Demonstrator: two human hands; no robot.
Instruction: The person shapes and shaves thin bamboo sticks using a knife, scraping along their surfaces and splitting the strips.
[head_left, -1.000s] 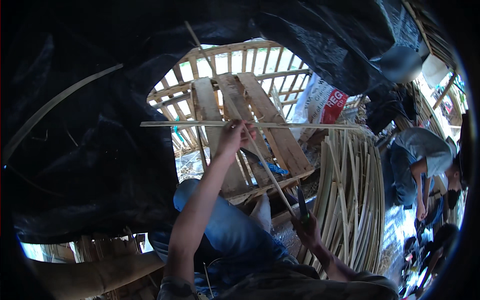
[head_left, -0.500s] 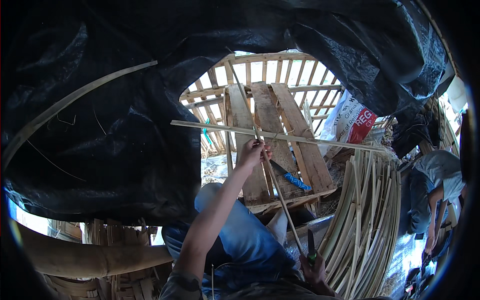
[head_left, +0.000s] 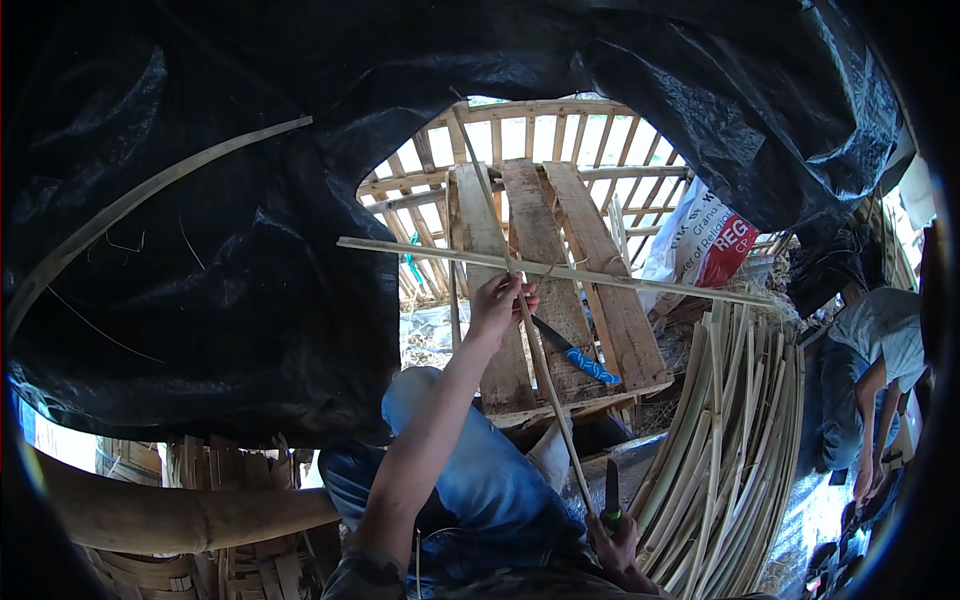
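The person is partway through working two bamboo strips held up crosswise; the left hand [head_left: 497,303] has its fingers pinched tight on the long strip [head_left: 535,350] where it meets the cross strip [head_left: 560,270], in front of the plank pallet [head_left: 545,280]; the right hand [head_left: 612,540], low by the lap, is closed around a knife [head_left: 611,495] and seemingly the long strip's lower end. The next move probably calls for steadying the crossing while the blade is brought to the strip. Compared with half a second ago, the left hand has dropped slightly and the view has swung, the pallet sitting more central; a second, blue-handled knife [head_left: 572,352] lies on the pallet.
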